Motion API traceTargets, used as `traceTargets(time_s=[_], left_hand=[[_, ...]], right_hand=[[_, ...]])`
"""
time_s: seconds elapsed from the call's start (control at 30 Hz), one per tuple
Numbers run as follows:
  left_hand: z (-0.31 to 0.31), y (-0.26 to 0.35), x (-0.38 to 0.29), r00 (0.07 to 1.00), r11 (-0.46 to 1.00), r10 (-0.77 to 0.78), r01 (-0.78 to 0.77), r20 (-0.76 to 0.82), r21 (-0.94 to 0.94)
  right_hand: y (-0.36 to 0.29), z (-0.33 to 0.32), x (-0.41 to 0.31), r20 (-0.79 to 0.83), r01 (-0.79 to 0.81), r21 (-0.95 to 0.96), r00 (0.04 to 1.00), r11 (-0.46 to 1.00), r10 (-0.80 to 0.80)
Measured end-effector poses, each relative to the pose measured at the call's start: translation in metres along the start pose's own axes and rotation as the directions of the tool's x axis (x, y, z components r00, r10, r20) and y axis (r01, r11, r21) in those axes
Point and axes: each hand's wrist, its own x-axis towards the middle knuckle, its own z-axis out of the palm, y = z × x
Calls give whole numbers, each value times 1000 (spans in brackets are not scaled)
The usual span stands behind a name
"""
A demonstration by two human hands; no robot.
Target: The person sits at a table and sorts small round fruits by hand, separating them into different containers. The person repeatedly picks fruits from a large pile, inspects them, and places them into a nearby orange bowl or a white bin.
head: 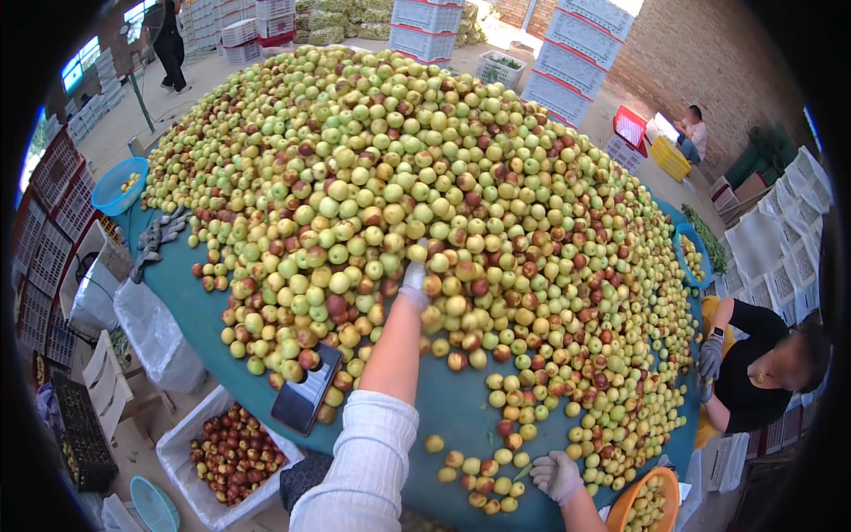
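Note:
My left hand (415, 282), in a pale glove below a white sleeve, reaches into a big heap of green and reddish-brown fresh jujubes (372, 173). Jujubes crowd around its blurred fingers, so I cannot tell whether it grips one. At the lower right, my right hand (558, 477) rests low over the teal table cover (452, 392). It is gloved too, with fingers apart and no fruit seen in it. A small group of loose jujubes (488, 467) lies just left of it, near a green leaf (523, 471).
A smartphone (307, 389) lies at the table's near edge, beside a lined crate (266, 499) of redder jujubes. An orange basin (643, 499) stands at lower right. Grey gloves (158, 239) lie at left. A gloved co-worker (751, 372) is at the right edge.

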Motion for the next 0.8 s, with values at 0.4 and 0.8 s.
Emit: traceTargets(time_s=[0.4,0.8], left_hand=[[140,-36,-7,843,904,-271,56,465,425],[207,-91,-178,408,504,-535,-549,740,667]], right_hand=[[-2,9,-7,-36,-16,-87,999,996,13],[9,8,-1,-77,174,-180,979,968,-190]])
